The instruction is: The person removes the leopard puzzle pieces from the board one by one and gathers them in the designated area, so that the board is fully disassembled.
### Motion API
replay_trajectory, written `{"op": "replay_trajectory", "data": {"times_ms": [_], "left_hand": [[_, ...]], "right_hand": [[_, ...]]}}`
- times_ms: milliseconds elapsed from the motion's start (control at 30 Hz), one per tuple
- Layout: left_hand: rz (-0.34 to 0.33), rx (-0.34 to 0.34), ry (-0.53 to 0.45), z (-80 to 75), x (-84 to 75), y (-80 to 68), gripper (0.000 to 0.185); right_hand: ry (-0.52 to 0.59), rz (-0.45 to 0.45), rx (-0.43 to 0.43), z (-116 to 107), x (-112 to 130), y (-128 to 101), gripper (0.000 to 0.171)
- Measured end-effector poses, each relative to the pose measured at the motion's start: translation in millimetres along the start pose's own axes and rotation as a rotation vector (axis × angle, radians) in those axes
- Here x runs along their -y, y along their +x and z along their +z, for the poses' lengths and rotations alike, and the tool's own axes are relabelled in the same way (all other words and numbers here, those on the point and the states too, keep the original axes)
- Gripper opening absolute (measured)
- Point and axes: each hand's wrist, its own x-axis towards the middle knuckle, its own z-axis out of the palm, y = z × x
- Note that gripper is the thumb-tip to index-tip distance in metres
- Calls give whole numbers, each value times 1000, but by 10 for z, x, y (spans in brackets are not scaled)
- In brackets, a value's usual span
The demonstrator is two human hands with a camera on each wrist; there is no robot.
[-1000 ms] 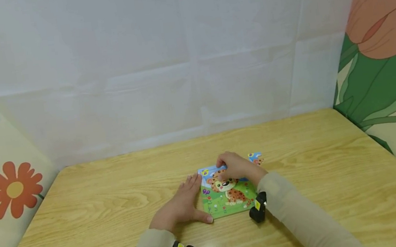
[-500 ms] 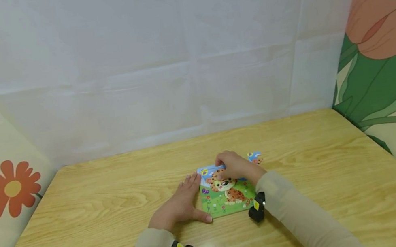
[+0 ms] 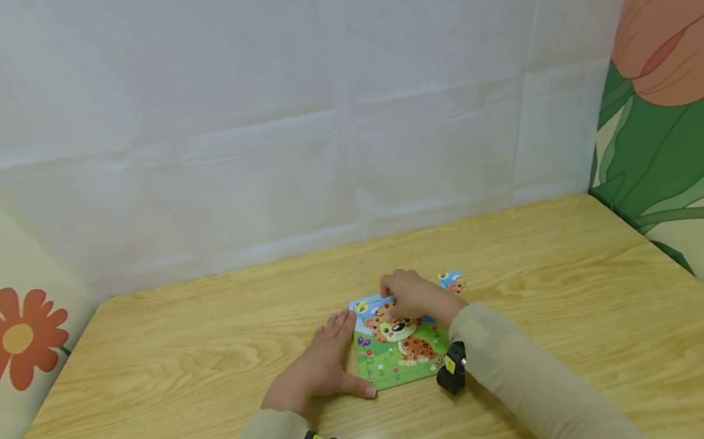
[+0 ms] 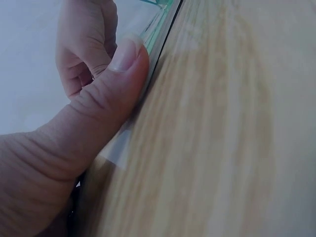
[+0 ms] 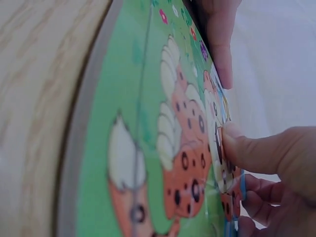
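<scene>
A square leopard jigsaw puzzle with green grass and blue sky lies flat on the table. My left hand rests at its left side, fingers fairly straight along the edge and thumb at the near left corner. In the left wrist view that thumb touches the puzzle's edge. My right hand bends over the far part of the picture. In the right wrist view its thumb lies on the leopard's head, fingers curled behind a blue-edged puzzle piece. The right hand hides the picture's upper right.
A small piece with blue sky and a leopard ear lies beyond the puzzle's far right corner. The wood-grain table meets a white cloth backdrop at the back. Painted panels stand at left and right. Each wrist wears a black camera.
Both hands keep the same places on the puzzle. The whole head view shifts slightly to the left.
</scene>
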Motion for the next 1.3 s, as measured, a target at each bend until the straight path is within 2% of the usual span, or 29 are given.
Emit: {"op": "replay_trajectory", "data": {"times_ms": [367, 833, 1000, 1300], "left_hand": [[11, 3, -2, -24, -35, -18, 127], [16, 0, 7, -11, -5, -22, 128], [24, -8, -1, -20, -9, -28, 127], [12, -2, 6, -21, -7, -41, 127]], "right_hand": [[26, -43, -39, 15, -41, -36, 24], [148, -70, -137, 73, -117, -57, 28], [145, -76, -158, 83, -140, -58, 30], [111, -79, -97, 67, -115, -53, 27]]}}
